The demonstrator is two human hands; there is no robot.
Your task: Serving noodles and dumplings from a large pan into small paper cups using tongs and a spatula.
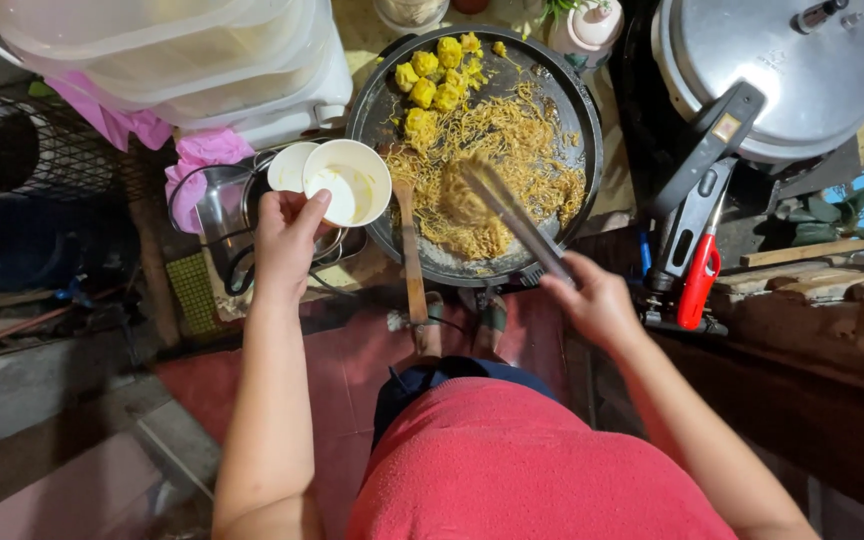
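Noodles (497,165) fill the middle and lower part of the round dark pan (564,95) at the top centre of the frame, and that is where I see the work going on. My right hand (597,300), just below the pan's lower right rim, has its grip closed narrow around a pair of metal tongs (517,220). The tongs reach up and left into the pan, and a clump of noodles is caught at their blurred tips, lifted a little off the rest. My left hand (287,235), left of centre, holds a small white cup (352,180) by its rim, thumb inside the edge; the cup is tilted toward the camera just beside the pan's left edge, with a pale yellowish smear inside. A second white cup (287,165) shows right behind it, touching it. Yellow dumplings (432,75) are piled at the upper left of the pan, touching the noodles. A wooden spatula (410,250) lies with its blade in the noodles and its handle running straight down over the pan's lower rim. At upper right sits a metal pressure cooker (762,60) with a black handle, and a red lighter (697,285) below it. Stacked clear plastic containers (172,50) occupy the upper left.
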